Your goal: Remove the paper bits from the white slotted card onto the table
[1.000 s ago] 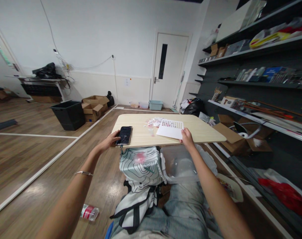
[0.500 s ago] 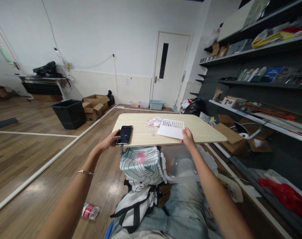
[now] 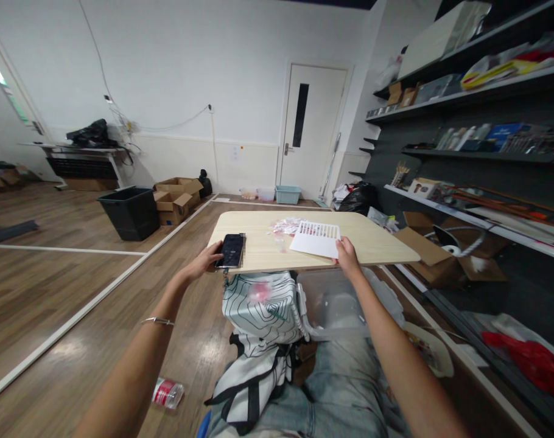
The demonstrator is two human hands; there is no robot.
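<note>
At the table's near left edge, my left hand (image 3: 208,257) grips the left side of a dark smartphone (image 3: 232,251), with a strap hanging below it. My right hand (image 3: 347,254) pinches the right edge of a white card (image 3: 314,245) with rows of slots cut along its far part. The card lies low over the table (image 3: 371,240); I cannot tell whether it rests flat. Beyond its left side is a loose pile of small white and pinkish pieces (image 3: 284,226). A small clear piece (image 3: 280,244) sits just left of the card.
Under the table's front edge are a patterned cloth bag (image 3: 259,310) and a clear plastic bin (image 3: 336,301), close to my knees. A plastic bottle (image 3: 168,393) lies on the floor at left. A black bin (image 3: 131,213) and cardboard boxes (image 3: 174,207) stand farther back. Loaded shelves (image 3: 469,152) line the right.
The camera view has shifted slightly, so everything sits a little lower in the picture. Both hands keep their places on the smartphone and the card.
</note>
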